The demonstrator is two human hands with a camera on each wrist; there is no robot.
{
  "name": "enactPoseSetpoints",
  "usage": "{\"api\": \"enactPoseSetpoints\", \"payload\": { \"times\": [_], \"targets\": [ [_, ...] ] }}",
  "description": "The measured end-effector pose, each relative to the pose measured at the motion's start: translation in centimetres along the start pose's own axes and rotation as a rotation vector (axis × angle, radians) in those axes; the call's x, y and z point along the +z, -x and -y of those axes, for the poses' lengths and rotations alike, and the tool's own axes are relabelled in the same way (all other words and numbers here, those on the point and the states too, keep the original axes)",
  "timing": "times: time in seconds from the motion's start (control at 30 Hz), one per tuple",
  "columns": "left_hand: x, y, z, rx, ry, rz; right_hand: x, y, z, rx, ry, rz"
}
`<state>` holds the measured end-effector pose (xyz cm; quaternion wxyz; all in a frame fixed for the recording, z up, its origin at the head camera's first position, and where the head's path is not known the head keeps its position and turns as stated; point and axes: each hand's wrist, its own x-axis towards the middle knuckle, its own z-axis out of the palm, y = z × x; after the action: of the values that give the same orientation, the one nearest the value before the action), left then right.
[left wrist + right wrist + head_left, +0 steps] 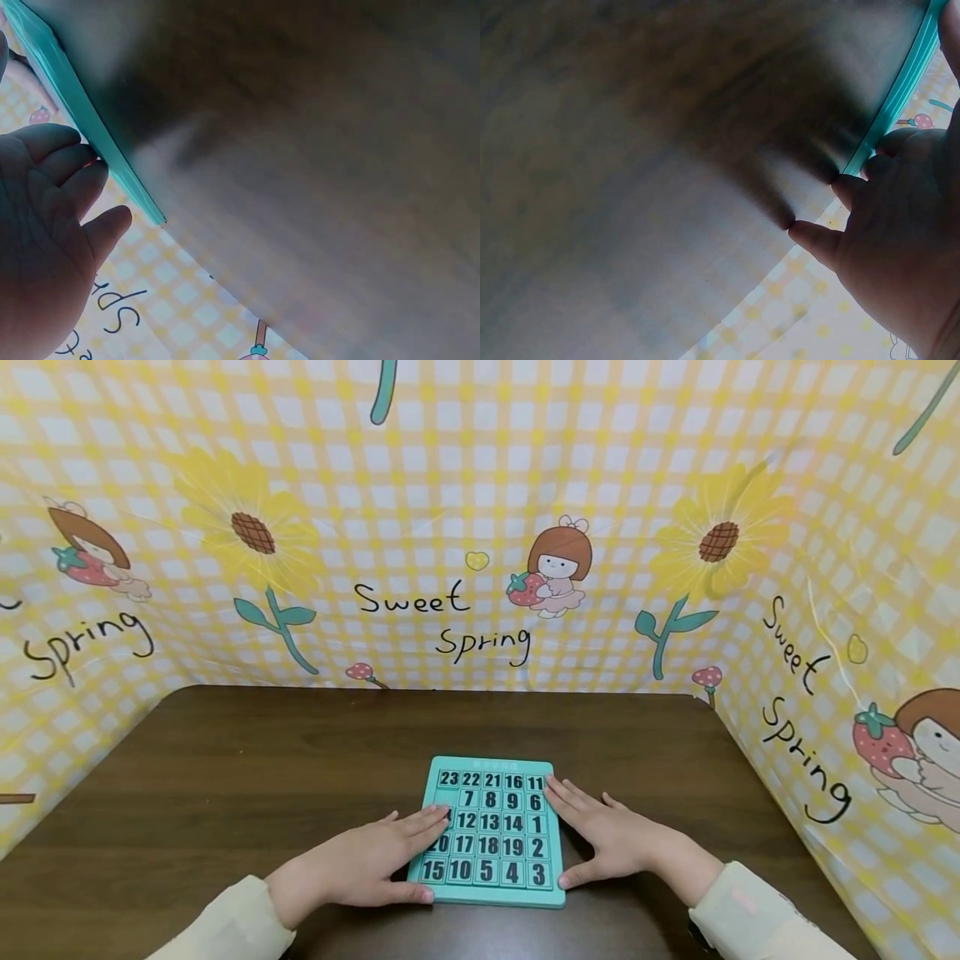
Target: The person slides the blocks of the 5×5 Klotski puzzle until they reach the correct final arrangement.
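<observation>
A teal number slide puzzle [498, 895] lies flat on the table, its black-numbered tiles facing up. The top row reads 23, 22, 21, 16, 11, and the slot at the left of the second row has no tile. Straight fingers of my left hand [367, 860] reach over the puzzle's left side, partly covering the left tile of the third row; the thumb touches the lower left corner. Along the right edge rests my right hand [615, 835], fingers extended, thumb by the lower right corner. Both wrist views show only the puzzle's teal side edge [82, 112] beside the fingers.
The dark brown wooden table [300, 743] extends around the puzzle. A yellow checked cloth [480, 468] with printed flowers and lettering rises behind the table and on both sides.
</observation>
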<state>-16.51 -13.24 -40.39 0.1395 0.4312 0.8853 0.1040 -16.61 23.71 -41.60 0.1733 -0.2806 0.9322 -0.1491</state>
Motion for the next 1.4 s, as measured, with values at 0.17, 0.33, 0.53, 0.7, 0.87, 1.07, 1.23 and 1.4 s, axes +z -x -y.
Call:
{"api": "enactPoseSetpoints", "payload": {
  "times": [0.17, 0.33, 0.53, 0.7, 0.87, 1.07, 1.23, 1.4],
  "targets": [
    [0.2, 0.3, -0.2, 0.003, -0.002, 0.010, 0.0, 0.0, 0.0, -0.003, -0.009, 0.000],
    [0.1, 0.7, -0.4, 0.023, -0.028, -0.012, -0.1, 0.1, 0.2, -0.003, -0.017, 0.001],
    [-0.3, 0.1, 0.2, 0.028, -0.054, -0.042, 0.0, 0.2, 0.0, 0.003, -0.018, 0.000],
    [-0.7, -0.8, 0.7, 0.022, -0.022, -0.035, 0.1, 0.1, 0.0, -0.003, -0.015, 0.002],
    [-1.1, -1.9, 1.3, -0.001, -0.002, -0.019, 0.1, 0.0, 0.0, -0.004, -0.011, 0.001],
    [-1.5, -2.8, 1.9, -0.037, 0.031, 0.001, 0.1, -0.1, 0.2, -0.005, -0.005, 0.005],
    [-1.4, -3.0, 2.1, -0.053, 0.056, 0.025, 0.0, -0.1, 0.3, -0.002, -0.010, 0.007],
    [-1.2, -3.0, 2.2, -0.042, 0.064, 0.018, 0.0, 0.0, 0.2, 0.006, -0.013, 0.003]
  ]
}}
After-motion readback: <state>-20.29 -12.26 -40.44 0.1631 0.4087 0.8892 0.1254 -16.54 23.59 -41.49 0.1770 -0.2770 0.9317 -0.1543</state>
